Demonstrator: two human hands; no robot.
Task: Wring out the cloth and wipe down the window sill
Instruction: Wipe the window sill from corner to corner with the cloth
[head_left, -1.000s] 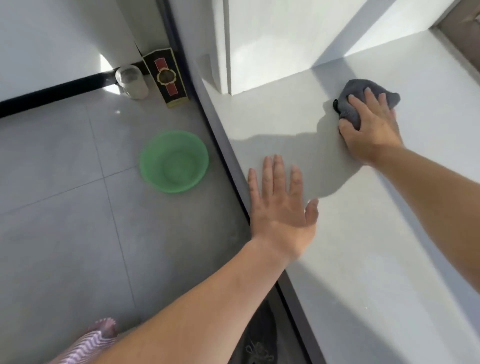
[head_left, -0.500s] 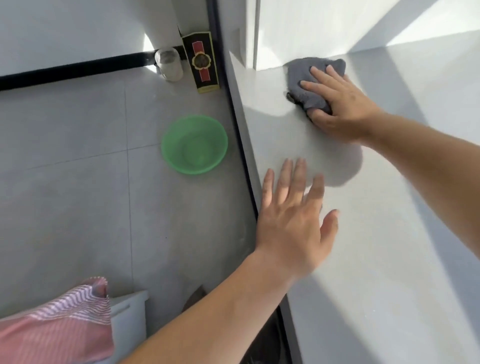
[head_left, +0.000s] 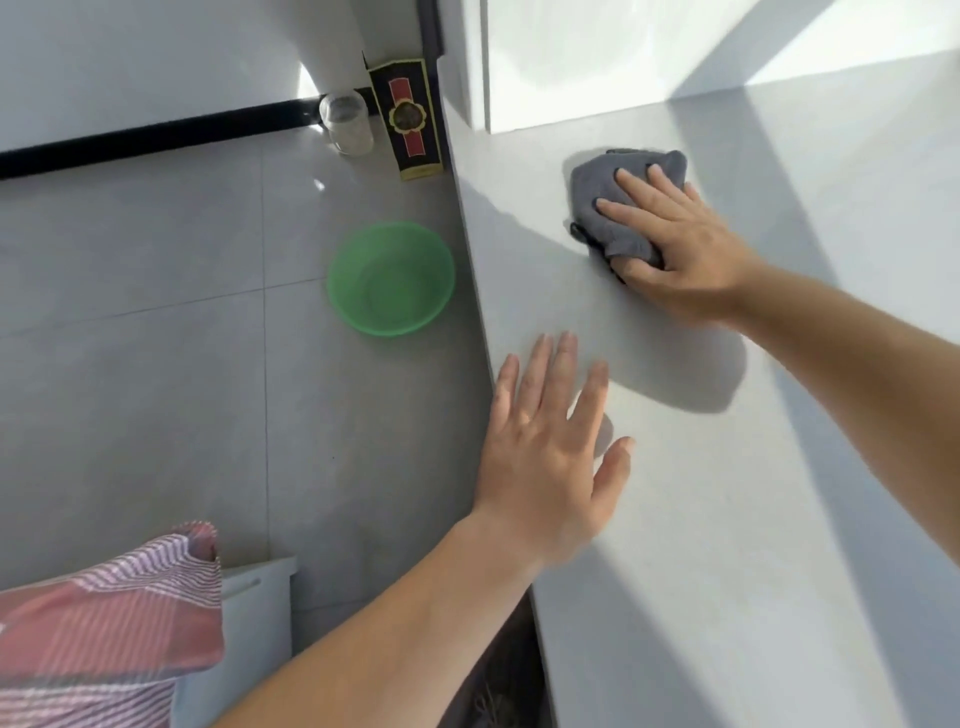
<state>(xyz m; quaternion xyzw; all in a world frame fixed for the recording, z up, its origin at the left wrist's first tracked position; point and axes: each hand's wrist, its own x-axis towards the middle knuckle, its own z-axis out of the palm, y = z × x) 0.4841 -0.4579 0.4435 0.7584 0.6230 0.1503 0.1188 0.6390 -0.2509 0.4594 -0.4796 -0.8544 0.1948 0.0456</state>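
2 hands are over the window sill (head_left: 727, 519), well apart; the right hand (head_left: 675, 249) presses the bunched grey cloth (head_left: 597, 192) onto the sill with straight fingers; the left hand (head_left: 545, 457), fingers spread, holds nothing at the sill's front edge; a green basin (head_left: 389, 278) sits on the floor below.

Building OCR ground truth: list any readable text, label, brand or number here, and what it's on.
No readable text in this frame.
Black, red and gold box: emblem and panels only, any print too blurred to read.
No markings visible on the glass jar, green basin, grey cloth or window sill.
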